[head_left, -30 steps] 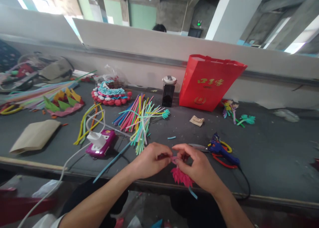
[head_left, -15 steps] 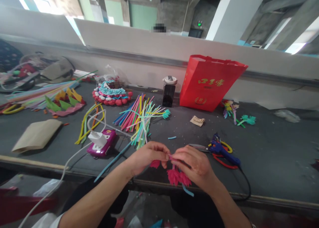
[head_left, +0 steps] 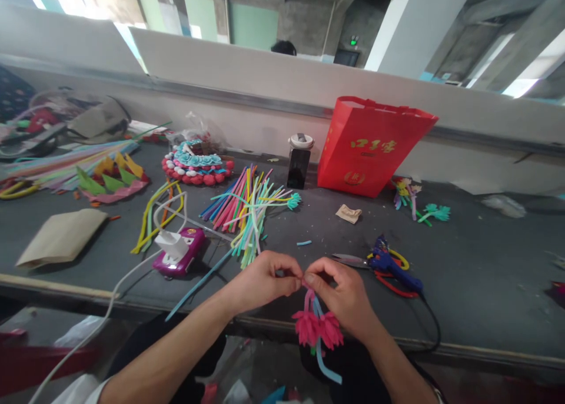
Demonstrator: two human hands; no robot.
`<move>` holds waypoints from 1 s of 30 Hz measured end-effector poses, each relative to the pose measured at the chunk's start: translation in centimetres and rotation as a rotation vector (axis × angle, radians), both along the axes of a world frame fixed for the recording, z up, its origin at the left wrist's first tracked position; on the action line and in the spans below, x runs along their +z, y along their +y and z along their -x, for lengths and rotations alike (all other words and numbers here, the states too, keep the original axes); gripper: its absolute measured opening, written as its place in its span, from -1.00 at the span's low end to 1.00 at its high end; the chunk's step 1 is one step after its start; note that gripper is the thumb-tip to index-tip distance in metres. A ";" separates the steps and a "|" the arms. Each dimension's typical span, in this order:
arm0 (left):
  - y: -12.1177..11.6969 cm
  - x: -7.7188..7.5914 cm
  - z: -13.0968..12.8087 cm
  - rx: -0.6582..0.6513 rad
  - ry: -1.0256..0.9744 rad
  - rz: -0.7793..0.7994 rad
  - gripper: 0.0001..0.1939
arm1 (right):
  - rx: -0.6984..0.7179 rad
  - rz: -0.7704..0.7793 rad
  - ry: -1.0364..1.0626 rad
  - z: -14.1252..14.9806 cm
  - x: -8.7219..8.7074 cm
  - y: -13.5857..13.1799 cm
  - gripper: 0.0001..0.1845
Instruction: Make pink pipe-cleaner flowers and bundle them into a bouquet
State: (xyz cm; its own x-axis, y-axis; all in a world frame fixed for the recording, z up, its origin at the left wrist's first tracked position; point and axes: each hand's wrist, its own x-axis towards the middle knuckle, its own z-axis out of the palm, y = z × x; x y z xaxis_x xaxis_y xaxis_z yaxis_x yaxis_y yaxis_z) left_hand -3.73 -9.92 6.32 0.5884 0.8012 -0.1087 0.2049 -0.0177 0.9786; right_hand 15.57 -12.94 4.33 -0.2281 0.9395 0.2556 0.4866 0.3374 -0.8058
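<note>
My left hand and my right hand meet over the table's front edge, thumbs and fingertips pinched together. Between them they grip the thin pink pipe-cleaner stems of a small bunch. Below the fingers hang deep-pink pipe-cleaner flowers, their petals pointing down. A light-blue pipe cleaner dangles past the flowers over the edge. Just beyond my right hand lie scissors and a blue glue gun. Exactly how the stems are joined is hidden by my fingertips.
Loose coloured pipe cleaners lie mid-table. A purple power strip with a white plug sits left, its cable crossing the edge. A red paper bag and a dark bottle stand at the back. Green flowers lie right.
The fingers have shifted their pinch on the stems. The pink flowers now hang lower and more in view, with the blue pipe cleaner dangling further down.
</note>
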 end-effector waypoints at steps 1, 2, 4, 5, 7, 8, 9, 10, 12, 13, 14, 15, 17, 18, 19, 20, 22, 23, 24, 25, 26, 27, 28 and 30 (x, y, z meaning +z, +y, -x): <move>0.0 0.0 0.1 -0.003 0.002 -0.013 -0.87 | 0.009 0.078 0.059 0.0 0.0 0.1 -0.79; 0.0 0.0 0.2 -0.006 0.008 -0.032 -0.87 | 0.020 0.160 0.122 0.1 0.0 0.3 -0.75; 0.0 -0.1 0.3 -0.007 0.032 -0.105 -0.86 | 0.029 0.327 0.249 0.0 -0.1 0.5 -0.68; 0.0 -0.2 0.3 -0.007 0.051 -0.165 -0.86 | 0.028 0.400 0.308 0.0 -0.2 0.6 -0.65; 0.1 -0.3 0.3 -0.008 0.099 -0.326 -0.87 | 0.017 0.509 0.403 -0.1 -0.5 0.8 -0.61; 0.2 -0.4 0.2 -0.011 0.123 -0.413 -0.88 | 0.017 0.550 0.440 -0.1 -0.6 0.8 -0.60; 0.3 -0.4 0.2 -0.016 0.145 -0.495 -0.89 | 0.018 0.584 0.471 -0.2 -0.7 0.8 -0.58; 0.3 -0.5 0.2 -0.026 0.164 -0.567 -0.90 | 0.016 0.610 0.497 -0.2 -0.7 0.8 -0.57; 0.5 -0.6 0.2 -0.057 0.197 -0.674 -0.91 | 0.004 0.643 0.533 -0.2 -0.7 0.8 -0.56; 0.5 -0.6 0.2 -0.071 0.214 -0.717 -0.91 | -0.004 0.647 0.546 -0.2 -0.6 0.8 -0.56; 0.5 -0.6 0.2 -0.078 0.231 -0.758 -0.90 | -0.016 0.645 0.559 -0.2 -0.6 0.8 -0.56; 0.5 -0.6 0.2 -0.077 0.249 -0.800 -0.89 | -0.025 0.643 0.570 -0.2 -0.5 0.8 -0.56; 0.4 -0.6 0.2 -0.062 0.276 -0.902 -0.87 | -0.030 0.653 0.585 -0.2 -0.4 0.8 -0.57; 0.4 -0.6 0.2 -0.054 0.281 -0.959 -0.86 | -0.024 0.670 0.591 -0.2 -0.4 0.8 -0.56; 0.3 -0.7 0.2 -0.047 0.277 -1.014 -0.85 | -0.014 0.694 0.599 -0.2 -0.4 0.8 -0.56; 0.2 -0.7 0.2 -0.038 0.263 -1.064 -0.84 | -0.001 0.720 0.610 -0.2 -0.5 0.8 -0.56; 0.0 -0.9 0.1 -0.009 0.213 -1.131 -0.85 | 0.039 0.769 0.662 -0.3 -0.7 0.8 -0.57; 0.0 -0.9 0.1 0.011 0.186 -1.149 -0.85 | 0.069 0.796 0.704 -0.3 -0.8 0.9 -0.58; -0.1 -1.0 0.0 0.030 0.161 -1.161 -0.86 | 0.104 0.826 0.748 -0.2 -0.9 0.9 -0.58; -0.2 -1.0 0.0 0.047 0.143 -1.165 -0.86 | 0.142 0.858 0.789 -0.2 -0.9 1.0 -0.59; -0.2 -1.0 -0.1 0.059 0.132 -1.162 -0.86 | 0.175 0.890 0.819 -0.2 -0.9 1.0 -0.59; -0.2 -1.0 -0.1 0.065 0.129 -1.154 -0.87 | 0.197 0.918 0.837 -0.2 -0.9 1.1 -0.60; -0.2 -1.0 -0.1 0.067 0.131 -1.138 -0.88 | 0.204 0.936 0.841 -0.1 -0.9 1.1 -0.61; -0.2 -1.0 -0.2 0.063 0.148 -1.080 -0.87 | 0.177 0.934 0.847 -0.1 -0.8 1.2 -0.62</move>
State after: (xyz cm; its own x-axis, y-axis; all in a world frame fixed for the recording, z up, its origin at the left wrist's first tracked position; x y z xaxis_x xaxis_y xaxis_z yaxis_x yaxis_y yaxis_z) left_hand -3.53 -10.07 5.35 0.5822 0.5451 0.6033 0.3503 -0.8377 0.4189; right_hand 15.70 -11.76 3.52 -0.4579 0.8140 -0.3574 -0.2883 -0.5163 -0.8064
